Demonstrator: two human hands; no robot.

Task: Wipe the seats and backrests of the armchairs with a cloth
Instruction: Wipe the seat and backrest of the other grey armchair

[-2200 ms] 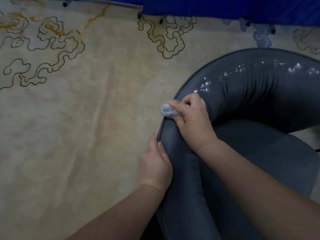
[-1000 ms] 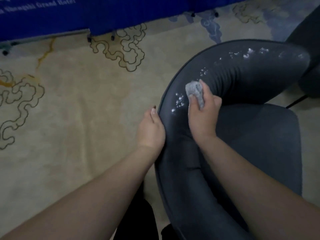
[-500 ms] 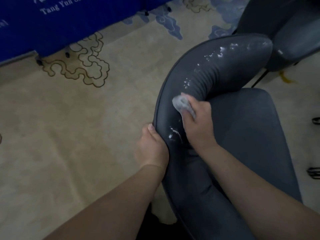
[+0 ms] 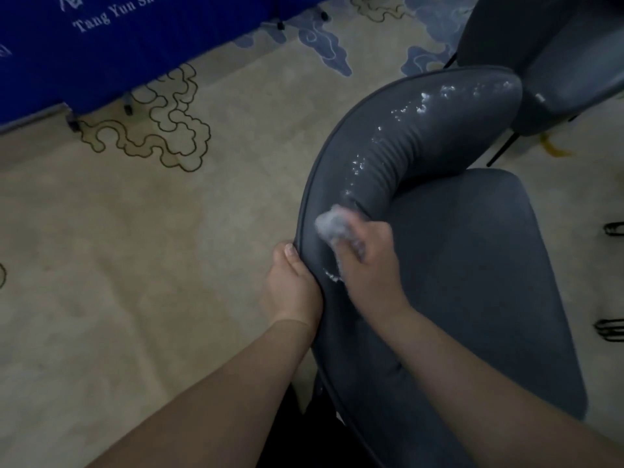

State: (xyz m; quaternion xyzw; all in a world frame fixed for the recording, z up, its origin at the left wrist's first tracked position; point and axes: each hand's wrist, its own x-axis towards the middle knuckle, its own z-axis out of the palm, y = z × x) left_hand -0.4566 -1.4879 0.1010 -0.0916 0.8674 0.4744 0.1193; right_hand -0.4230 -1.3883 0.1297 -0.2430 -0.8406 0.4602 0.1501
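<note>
Since half a second ago the right hand [image 4: 366,261] is sliding the cloth [image 4: 332,226] slightly nearer along the curved backrest [image 4: 422,136], and the view is tilting so that more of the second armchair [image 4: 553,55] at the far right is showing; the right hand is lying blurred, its fingers closed around the bunched pale grey cloth, pressing it against the inner face of the backrest of the near armchair [image 4: 472,282]; white flecks of foam [image 4: 422,108] are trailing along the top of the backrest toward its far end, and a small patch is sitting just below the cloth; the left hand [image 4: 292,288] is gripping the outer edge of the backrest just left of the right hand, thumb resting on the rim, fingers curled behind out of sight; the beige carpet [image 4: 135,265] with cloud outlines is spreading to the left; a blue banner [image 4: 101,45] with white lettering is hanging at the far left.
</note>
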